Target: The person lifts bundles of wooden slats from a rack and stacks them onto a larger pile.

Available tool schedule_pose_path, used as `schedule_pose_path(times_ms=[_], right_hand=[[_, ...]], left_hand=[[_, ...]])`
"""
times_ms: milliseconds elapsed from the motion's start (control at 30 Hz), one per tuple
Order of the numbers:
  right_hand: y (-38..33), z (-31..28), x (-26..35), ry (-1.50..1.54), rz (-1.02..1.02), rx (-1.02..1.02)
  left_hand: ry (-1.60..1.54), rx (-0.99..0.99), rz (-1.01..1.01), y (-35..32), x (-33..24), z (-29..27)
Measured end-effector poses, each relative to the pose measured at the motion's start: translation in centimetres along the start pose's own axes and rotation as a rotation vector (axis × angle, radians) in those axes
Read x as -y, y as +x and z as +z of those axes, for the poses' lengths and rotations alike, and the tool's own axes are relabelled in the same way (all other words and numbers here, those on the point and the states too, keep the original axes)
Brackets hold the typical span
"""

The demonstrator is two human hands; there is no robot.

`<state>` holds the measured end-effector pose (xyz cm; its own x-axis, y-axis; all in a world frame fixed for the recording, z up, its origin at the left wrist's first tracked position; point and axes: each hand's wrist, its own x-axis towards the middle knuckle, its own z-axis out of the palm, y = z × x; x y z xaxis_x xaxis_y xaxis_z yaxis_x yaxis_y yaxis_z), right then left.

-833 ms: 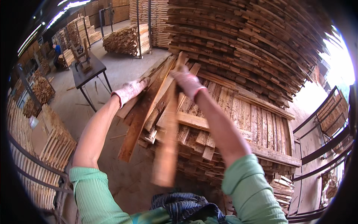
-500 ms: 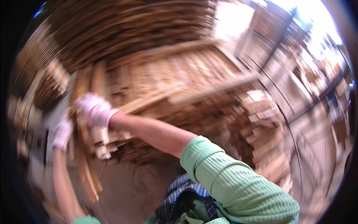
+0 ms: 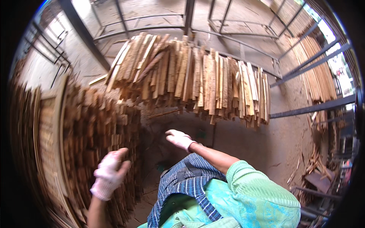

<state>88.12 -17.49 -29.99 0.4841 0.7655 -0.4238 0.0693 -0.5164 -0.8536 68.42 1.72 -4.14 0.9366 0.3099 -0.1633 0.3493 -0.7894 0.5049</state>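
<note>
My left hand (image 3: 109,174), in a pale work glove, hangs open in front of a blurred stack of short wood slats (image 3: 87,140) on my left and holds nothing. In front of my body my right hand (image 3: 179,138), also gloved, is empty with its fingers loosely apart above the dirt floor. Ahead lies a wide pile of light wooden slats (image 3: 197,79), laid side by side on a metal rack, about an arm's length beyond my right hand.
Metal frame bars (image 3: 304,110) run along the right and behind the slat pile. More long slats (image 3: 315,72) lean at the far right. Scrap wood and metal bits (image 3: 315,174) lie on the floor at lower right. The floor (image 3: 243,140) is packed dirt.
Earlier both hands held long boards at a stack. Since then my view has swung round to another pile, and both hands are empty and lowered.
</note>
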Motion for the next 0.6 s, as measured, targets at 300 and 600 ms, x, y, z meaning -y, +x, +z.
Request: schedule_pose_path(times_ms=[300, 600], right_hand=[[-3.6, -28.5, -29.1, 0.16, 0.791, -0.573], [9.3, -36.8, -35.3, 0.135, 1.095, -0.688]], left_hand=[[-0.695, 0.561, -0.245, 29.8, -13.8, 44.8], [-0.195, 0.41, -0.634, 48.1, -21.5, 59.7]])
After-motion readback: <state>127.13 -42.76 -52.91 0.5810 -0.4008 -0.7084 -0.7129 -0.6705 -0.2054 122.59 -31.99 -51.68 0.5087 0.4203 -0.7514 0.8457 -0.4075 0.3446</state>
